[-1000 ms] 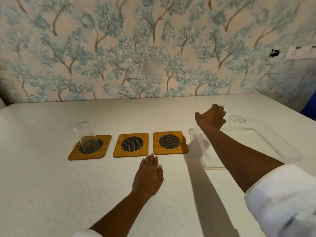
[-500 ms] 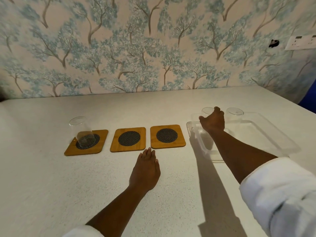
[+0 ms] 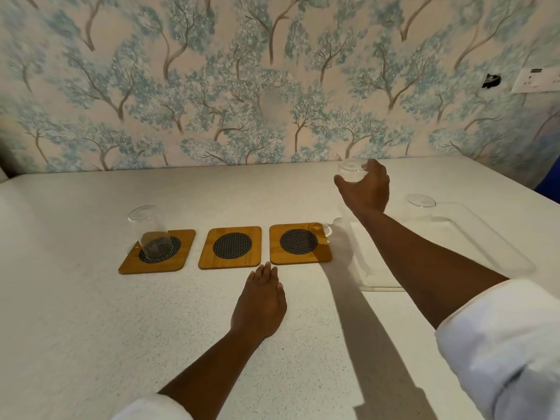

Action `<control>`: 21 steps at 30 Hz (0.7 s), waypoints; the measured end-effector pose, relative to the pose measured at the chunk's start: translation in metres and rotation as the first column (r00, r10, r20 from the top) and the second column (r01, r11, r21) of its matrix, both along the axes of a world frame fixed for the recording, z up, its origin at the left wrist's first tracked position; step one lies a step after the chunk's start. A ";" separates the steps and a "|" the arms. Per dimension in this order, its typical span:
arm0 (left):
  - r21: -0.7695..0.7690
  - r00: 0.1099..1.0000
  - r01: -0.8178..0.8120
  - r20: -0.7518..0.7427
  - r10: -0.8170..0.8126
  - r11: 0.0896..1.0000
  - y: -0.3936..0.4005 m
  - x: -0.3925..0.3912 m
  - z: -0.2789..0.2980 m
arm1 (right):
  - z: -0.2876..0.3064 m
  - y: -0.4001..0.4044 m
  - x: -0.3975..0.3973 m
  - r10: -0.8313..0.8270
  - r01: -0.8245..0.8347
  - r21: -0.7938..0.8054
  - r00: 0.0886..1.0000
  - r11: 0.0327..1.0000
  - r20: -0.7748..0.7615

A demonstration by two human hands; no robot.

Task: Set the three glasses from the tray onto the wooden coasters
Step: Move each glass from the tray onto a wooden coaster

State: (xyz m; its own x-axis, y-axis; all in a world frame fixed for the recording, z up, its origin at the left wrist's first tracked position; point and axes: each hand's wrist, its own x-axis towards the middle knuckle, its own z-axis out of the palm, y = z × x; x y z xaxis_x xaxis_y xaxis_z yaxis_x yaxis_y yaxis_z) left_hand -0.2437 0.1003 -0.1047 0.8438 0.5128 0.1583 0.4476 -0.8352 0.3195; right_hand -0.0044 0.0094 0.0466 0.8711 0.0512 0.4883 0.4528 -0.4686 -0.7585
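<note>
Three wooden coasters with dark mesh circles lie in a row. The left coaster bears a clear glass. The middle coaster and right coaster are bare. My right hand is shut on a second clear glass, held in the air above the left end of the clear tray. A third glass stands at the tray's far side. My left hand rests flat on the table, just in front of the gap between the middle and right coasters, holding nothing.
The white speckled table runs back to a wall with tree-pattern wallpaper. A white socket plate sits on the wall at the right. Something blue shows at the right edge.
My right hand closed on a glass in the tray and lifted it up clear of the tray. The left hand stayed flat on the table.
</note>
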 end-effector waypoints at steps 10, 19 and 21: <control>0.010 1.000 -0.005 0.000 0.005 1.000 -0.001 0.001 0.005 | 0.008 0.051 -0.046 0.234 -0.230 0.093 0.971 0.969 -0.045; -0.039 0.998 -0.013 0.060 0.016 0.999 -0.005 -0.003 0.017 | -0.003 0.090 -0.076 0.411 -0.395 0.126 0.899 0.910 -0.153; -0.052 0.997 -0.012 0.082 0.016 0.999 -0.005 -0.002 0.018 | -0.005 0.097 -0.081 0.445 -0.427 0.132 0.879 0.895 -0.174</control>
State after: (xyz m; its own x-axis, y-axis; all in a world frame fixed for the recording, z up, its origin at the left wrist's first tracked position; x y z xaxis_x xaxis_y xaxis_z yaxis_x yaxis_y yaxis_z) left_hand -0.2461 0.0951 -0.0863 0.8217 0.5337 0.1999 0.4297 -0.8107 0.3977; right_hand -0.0850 0.1061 0.0413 0.8482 0.4126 0.3322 0.4354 -0.1859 -0.8809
